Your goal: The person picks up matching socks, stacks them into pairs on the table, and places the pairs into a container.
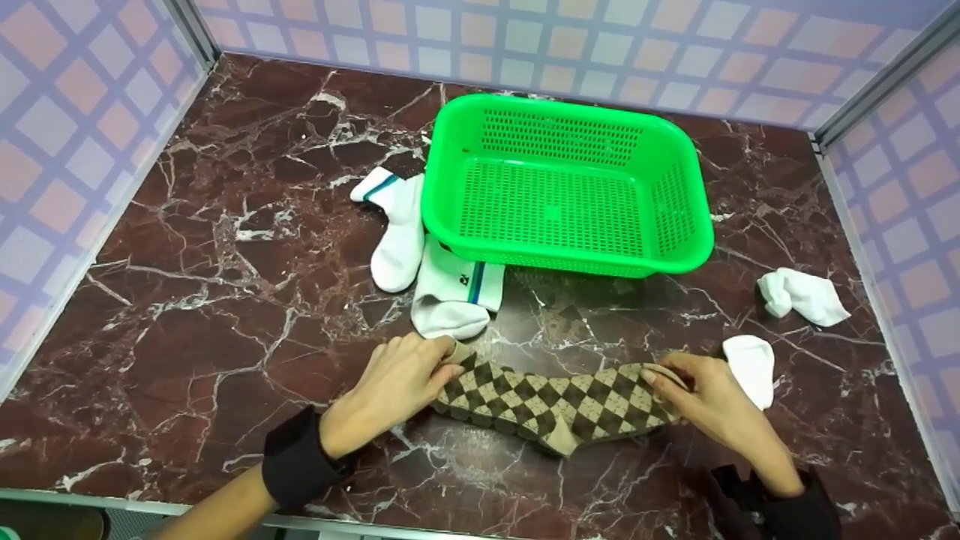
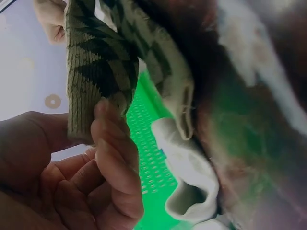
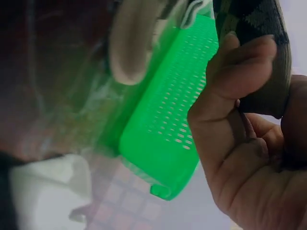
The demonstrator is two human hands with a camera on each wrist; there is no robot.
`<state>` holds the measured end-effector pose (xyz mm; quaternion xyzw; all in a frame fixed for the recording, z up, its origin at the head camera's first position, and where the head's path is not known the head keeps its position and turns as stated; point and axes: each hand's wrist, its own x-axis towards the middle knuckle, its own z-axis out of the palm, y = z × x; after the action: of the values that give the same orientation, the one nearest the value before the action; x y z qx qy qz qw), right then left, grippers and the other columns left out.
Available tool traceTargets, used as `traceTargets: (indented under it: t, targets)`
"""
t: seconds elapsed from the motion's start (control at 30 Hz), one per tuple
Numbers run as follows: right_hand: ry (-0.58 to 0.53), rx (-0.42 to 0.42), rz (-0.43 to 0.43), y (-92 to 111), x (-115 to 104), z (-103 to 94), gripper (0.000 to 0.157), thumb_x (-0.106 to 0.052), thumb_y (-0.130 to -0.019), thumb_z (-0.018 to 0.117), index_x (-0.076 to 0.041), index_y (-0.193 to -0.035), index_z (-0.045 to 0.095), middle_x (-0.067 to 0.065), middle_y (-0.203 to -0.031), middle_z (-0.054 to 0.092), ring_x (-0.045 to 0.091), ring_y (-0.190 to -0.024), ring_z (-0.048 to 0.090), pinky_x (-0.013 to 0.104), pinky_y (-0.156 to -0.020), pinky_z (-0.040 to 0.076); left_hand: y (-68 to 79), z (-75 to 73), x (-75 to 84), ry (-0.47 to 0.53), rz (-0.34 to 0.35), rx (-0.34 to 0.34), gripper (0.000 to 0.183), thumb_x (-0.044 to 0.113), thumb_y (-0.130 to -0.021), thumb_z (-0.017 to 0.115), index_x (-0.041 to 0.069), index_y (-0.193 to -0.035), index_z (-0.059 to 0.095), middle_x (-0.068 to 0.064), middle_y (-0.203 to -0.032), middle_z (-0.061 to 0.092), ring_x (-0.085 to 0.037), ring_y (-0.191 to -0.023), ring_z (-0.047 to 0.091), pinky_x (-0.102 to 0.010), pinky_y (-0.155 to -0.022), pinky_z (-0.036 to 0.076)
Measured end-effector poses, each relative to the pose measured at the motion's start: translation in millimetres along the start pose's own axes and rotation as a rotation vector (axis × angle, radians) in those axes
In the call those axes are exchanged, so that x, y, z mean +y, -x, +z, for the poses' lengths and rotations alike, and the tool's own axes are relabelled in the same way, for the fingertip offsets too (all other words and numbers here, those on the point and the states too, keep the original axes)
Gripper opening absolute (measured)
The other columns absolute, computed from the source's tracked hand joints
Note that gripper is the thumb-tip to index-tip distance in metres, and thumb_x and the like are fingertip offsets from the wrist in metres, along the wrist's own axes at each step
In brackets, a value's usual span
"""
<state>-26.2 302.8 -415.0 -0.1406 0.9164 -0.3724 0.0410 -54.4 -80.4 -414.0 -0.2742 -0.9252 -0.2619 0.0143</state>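
Observation:
A brown and beige diamond-patterned sock (image 1: 555,397) stretches sideways above the front of the table, its beige heel toward the near edge. My left hand (image 1: 397,382) pinches its left end between thumb and fingers. At the other end, my right hand (image 1: 712,397) pinches the fabric the same way. The left wrist view shows the ribbed cuff (image 2: 82,105) in the left fingers, and another patterned sock end (image 2: 175,98) hangs beside it. Whether this is a second sock, I cannot tell. In the right wrist view, dark patterned fabric (image 3: 268,72) sits between thumb and fingers.
A green perforated basket (image 1: 562,259) stands at the back centre. White striped socks, one (image 1: 401,247) left of it and another folded one (image 1: 450,319) by its front left corner, lie close. Two more white pieces, one crumpled (image 1: 814,296) and one flat (image 1: 750,367), lie at right. Patterned walls surround the table.

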Motion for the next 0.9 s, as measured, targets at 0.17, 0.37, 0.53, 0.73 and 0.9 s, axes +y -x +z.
traceTargets:
  t: [0.17,0.37,0.53,0.73,0.9]
  targets:
    - [0.096,-0.021,0.034,-1.7,6.6,3.1,0.024,-0.013,-0.091,0.068,-0.016,-0.071,0.055,-0.011,-0.058,0.049,0.005,-0.047,0.047,0.025,-0.041,0.040,1.2,4.6,-1.7,-0.003,-0.030,-0.026,0.031,0.020,-0.086,0.073,0.016,-0.070,0.047,0.007,-0.061,0.040,-0.010,-0.051,0.037,-0.024,-0.040,0.028]
    - [0.188,-0.038,0.070,-1.2,10.7,6.4,0.026,-0.022,-0.091,0.069,-0.019,-0.070,0.053,-0.011,-0.059,0.047,0.006,-0.050,0.045,0.025,-0.045,0.036,0.8,8.8,-2.9,-0.021,-0.050,-0.046,0.030,0.020,-0.085,0.074,0.015,-0.069,0.049,0.007,-0.059,0.039,-0.011,-0.049,0.037,-0.024,-0.040,0.028]
    - [0.237,-0.039,0.095,-1.1,10.9,8.5,0.024,-0.024,-0.090,0.070,-0.018,-0.072,0.055,-0.009,-0.060,0.046,0.008,-0.051,0.044,0.026,-0.047,0.035,3.0,9.8,-4.3,-0.037,-0.078,-0.059,0.034,0.022,-0.085,0.074,0.015,-0.068,0.046,0.007,-0.058,0.033,-0.012,-0.050,0.035,-0.024,-0.042,0.027]
    - [0.210,-0.018,0.108,1.4,8.4,6.4,0.021,-0.028,-0.090,0.069,-0.008,-0.095,0.066,-0.005,-0.072,0.057,0.010,-0.059,0.050,0.028,-0.053,0.042,6.0,8.4,-6.3,-0.048,-0.109,-0.051,0.042,0.032,-0.084,0.075,0.016,-0.064,0.041,0.007,-0.058,0.033,-0.010,-0.049,0.032,-0.023,-0.041,0.025]
    - [0.178,0.020,0.098,5.0,5.9,3.5,0.044,-0.028,-0.087,0.073,0.002,-0.117,0.060,0.010,-0.097,0.064,0.019,-0.077,0.057,0.035,-0.068,0.049,5.8,7.6,-4.2,-0.051,-0.131,-0.031,0.046,0.046,-0.075,0.077,0.007,-0.080,0.055,0.000,-0.069,0.050,-0.013,-0.051,0.044,-0.025,-0.041,0.038]
